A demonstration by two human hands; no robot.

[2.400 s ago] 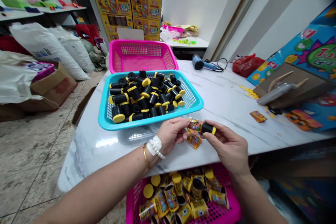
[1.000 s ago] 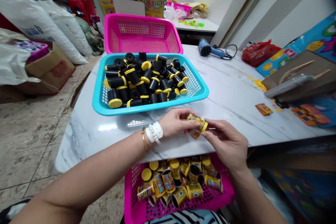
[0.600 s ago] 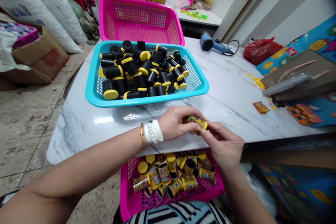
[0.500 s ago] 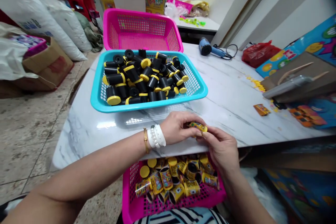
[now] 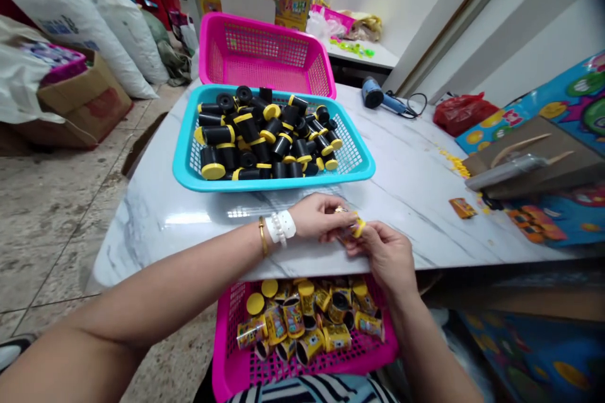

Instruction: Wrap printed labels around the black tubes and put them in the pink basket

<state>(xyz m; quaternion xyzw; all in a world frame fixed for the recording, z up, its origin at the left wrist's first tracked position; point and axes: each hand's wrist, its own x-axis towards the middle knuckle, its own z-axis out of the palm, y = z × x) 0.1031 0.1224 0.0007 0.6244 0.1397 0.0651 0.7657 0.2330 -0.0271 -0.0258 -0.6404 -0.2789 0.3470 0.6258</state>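
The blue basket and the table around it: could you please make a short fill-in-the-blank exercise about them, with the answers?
The black tubes in the blue basket have ____ caps.
The bag on the table is ____.
The nearest basket is ____.
The bracelets are on the ____ wrist.
Answers: yellow; red; pink; left.

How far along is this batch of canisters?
Looks done: the canisters in printed wrappers, piled in the lower pink basket.
In hand: one yellow-capped piece, between the left hand and right hand; fingers hide much of it.
Apparently left: the plain black canisters heaped in the turquoise basket. They overlap too much to count.
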